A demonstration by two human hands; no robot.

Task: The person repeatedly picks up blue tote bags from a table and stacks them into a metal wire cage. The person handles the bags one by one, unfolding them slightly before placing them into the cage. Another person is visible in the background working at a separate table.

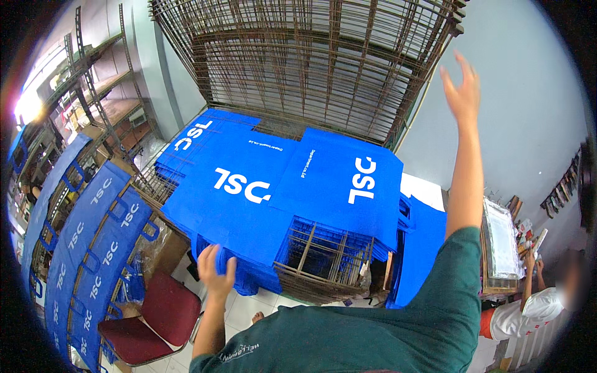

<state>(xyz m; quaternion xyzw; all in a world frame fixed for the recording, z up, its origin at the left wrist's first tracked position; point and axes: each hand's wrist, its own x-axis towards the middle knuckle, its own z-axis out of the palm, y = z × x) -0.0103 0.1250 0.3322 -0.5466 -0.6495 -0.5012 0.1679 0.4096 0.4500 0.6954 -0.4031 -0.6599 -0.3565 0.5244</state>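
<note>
Blue fabric bags with white print lie spread over a stacked wire drying rack (311, 264). One bag (227, 186) covers the middle, and another bag (345, 186) lies to its right, partly over it. My left hand (216, 273) is at the near left edge of the rack, beside hanging blue fabric. Its thumb and fingers are apart, with nothing seen in them. My right hand (463, 93) is raised at the far right, fingers spread and empty, near the side of the upright wire racks (311, 56).
A dark red chair (168, 311) stands at the near left. Behind it, printed blue bags (93, 267) lie in rows. Metal shelving (102, 81) is at the far left. More blue fabric (423, 248) lies under my right arm. A person (535, 311) works beside a framed screen (500, 242) at right.
</note>
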